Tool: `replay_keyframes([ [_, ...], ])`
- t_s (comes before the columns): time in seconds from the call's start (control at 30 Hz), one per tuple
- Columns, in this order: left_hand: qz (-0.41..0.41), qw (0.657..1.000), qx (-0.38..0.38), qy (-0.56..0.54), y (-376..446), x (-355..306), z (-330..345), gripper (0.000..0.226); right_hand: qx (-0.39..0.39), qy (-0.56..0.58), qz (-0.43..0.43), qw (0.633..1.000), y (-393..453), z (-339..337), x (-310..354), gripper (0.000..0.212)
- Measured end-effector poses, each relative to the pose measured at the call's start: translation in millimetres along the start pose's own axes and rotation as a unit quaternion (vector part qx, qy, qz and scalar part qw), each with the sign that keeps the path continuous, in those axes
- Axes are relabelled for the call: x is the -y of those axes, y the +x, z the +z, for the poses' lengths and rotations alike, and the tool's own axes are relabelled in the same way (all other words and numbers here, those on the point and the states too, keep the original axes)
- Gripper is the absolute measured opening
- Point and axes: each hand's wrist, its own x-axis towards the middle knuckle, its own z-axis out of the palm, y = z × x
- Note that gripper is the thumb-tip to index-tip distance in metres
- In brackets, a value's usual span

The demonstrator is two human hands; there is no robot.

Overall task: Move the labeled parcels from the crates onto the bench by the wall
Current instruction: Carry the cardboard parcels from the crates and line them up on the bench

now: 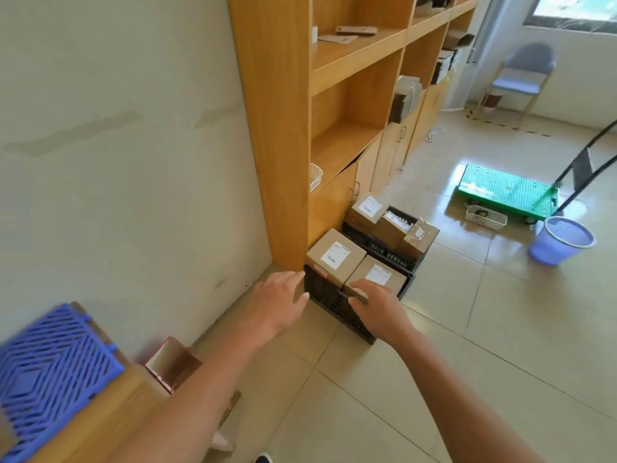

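Observation:
Two black crates stand on the floor beside the wooden shelf unit. The near crate [334, 304] holds two brown parcels with white labels, one on the left [335, 257] and one on the right [377, 277]. The far crate [380, 250] holds three more labeled parcels [365, 212]. My left hand [278, 300] hovers open just left of the near crate's corner, fingers spread. My right hand [374, 304] rests over the near edge of the right parcel, fingers curled on its front corner. A wooden bench [96, 416] lies at the lower left by the wall.
A blue slatted crate [50, 375] and a small open box [172, 364] sit on the bench. On the tiled floor to the right are a green trolley [504, 190], a purple basket [561, 240] and a white tray [485, 217]. A chair [521, 78] stands far back.

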Motion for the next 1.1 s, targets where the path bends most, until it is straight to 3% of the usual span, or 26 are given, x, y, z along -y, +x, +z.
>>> replay_keyframes([
  [0.17,0.046,0.999,0.026,-0.010,57,-38,17,0.053,-0.008,0.016,0.048,0.999,25,-20,-48,0.032],
  [0.6,0.098,0.991,0.091,-0.021,262,-50,54,0.055,-0.025,0.039,0.152,0.987,178,-35,-111,0.047],
  [0.9,0.096,0.981,0.166,-0.022,360,-65,86,0.054,-0.017,0.092,0.203,0.975,255,-34,-167,0.054],
  [1.1,0.051,0.977,0.207,-0.018,430,-76,122,0.054,0.020,0.133,0.213,0.968,325,-27,-222,0.056],
])
